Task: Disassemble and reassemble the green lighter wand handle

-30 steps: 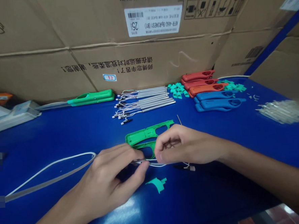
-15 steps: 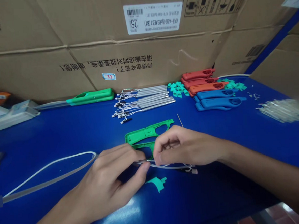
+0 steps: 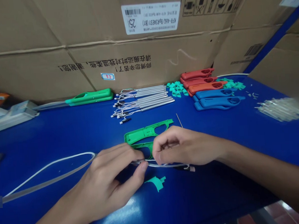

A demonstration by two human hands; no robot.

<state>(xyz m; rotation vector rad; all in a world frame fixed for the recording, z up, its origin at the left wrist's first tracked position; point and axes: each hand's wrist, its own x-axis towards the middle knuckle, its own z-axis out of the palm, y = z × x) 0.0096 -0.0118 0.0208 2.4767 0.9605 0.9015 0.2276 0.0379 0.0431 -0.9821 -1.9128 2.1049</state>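
My left hand (image 3: 118, 181) is closed, thumb and forefinger pinching a thin grey metallic piece (image 3: 137, 161), most of it hidden. A white wire (image 3: 165, 165) runs from there to my right hand (image 3: 184, 147), whose fingertips pinch it. Above the right knuckles sticks up a thin rod (image 3: 179, 120); its lower end is hidden. A small black part with a pale tip (image 3: 192, 169) hangs beyond the right fingers. Behind both hands lie two green plastic handle halves (image 3: 138, 135), hollow side up. A teal curved clip (image 3: 157, 183) lies just in front.
Silver tubes with wires (image 3: 155, 99), teal caps (image 3: 176, 89), red handles (image 3: 198, 74) and blue handles (image 3: 218, 102) line the back. Clear tubes (image 3: 282, 110) lie right. A white cord loop (image 3: 53, 161) is left, near a power strip (image 3: 15, 113). A cardboard box (image 3: 88, 28) walls the back.
The view has shifted very slightly. Both hands keep their grips in almost the same place, and nothing is taken up or let go.
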